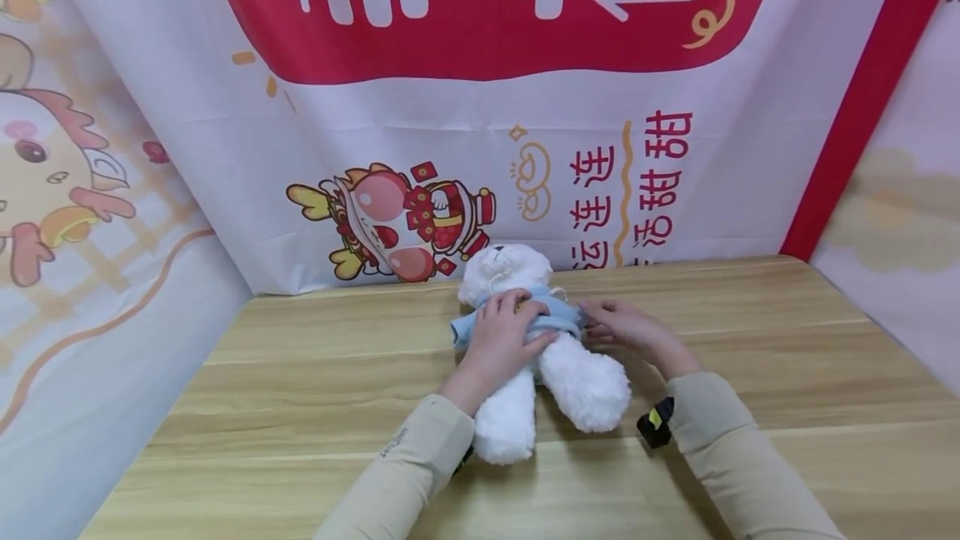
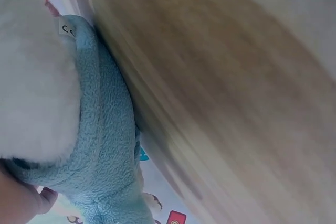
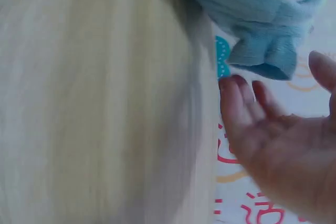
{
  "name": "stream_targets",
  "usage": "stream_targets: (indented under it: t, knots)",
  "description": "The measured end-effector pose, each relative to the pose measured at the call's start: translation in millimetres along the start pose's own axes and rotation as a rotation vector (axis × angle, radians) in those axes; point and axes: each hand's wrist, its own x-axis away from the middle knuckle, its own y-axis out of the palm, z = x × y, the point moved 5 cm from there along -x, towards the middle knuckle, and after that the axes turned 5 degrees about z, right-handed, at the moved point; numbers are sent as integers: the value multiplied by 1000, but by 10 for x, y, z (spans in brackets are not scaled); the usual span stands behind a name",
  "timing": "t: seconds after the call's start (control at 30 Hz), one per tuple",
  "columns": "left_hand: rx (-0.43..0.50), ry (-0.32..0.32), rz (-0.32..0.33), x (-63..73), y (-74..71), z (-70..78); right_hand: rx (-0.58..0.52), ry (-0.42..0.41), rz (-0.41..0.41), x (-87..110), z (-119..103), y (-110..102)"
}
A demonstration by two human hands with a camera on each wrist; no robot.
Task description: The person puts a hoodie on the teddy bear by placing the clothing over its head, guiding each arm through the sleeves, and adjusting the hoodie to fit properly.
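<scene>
A white plush toy (image 1: 585, 382) in a light blue shirt (image 1: 558, 312) lies face up on the table, legs toward me. My left hand (image 1: 498, 338) grips its torso over the shirt front, fingers bent on the chest and thumb near the hem. In the left wrist view, the thumb (image 2: 47, 199) shows below the fleece hem. My right hand (image 1: 626, 328) is beside the sleeve on the right. From the right wrist, the fingers look loosely extended with a gap to the thumb, just below the sleeve (image 3: 265, 59); no paw shows in its opening.
The wooden table (image 1: 315, 390) extends to both sides of the toy. Behind it hangs a white and red printed cloth (image 1: 480, 107), close to the toy's head. A black wrist device (image 1: 656, 423) sits at my right cuff. Printed cloth also covers the left side.
</scene>
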Motion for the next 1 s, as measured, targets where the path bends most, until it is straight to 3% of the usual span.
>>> stream_targets:
  t: [0.17, 0.47, 0.77, 0.9, 1.0]
  knots:
    - [-7, 3, 2, -2, 11, 5, 129, 60, 122, -20, 3, 23]
    - [-11, 3, -3, 0, 30, 7, 101, -32, 224, -40, -30, -27]
    - [34, -7, -10, 8, 28, -12, -73, -19, 62, 13, 27, -58]
    - [15, 4, -4, 10, 36, 8, -43, 1, 46, -9, 73, -69]
    - [-4, 10, -1, 15, 42, 32, 42, 15, 49, -29, 74, -45]
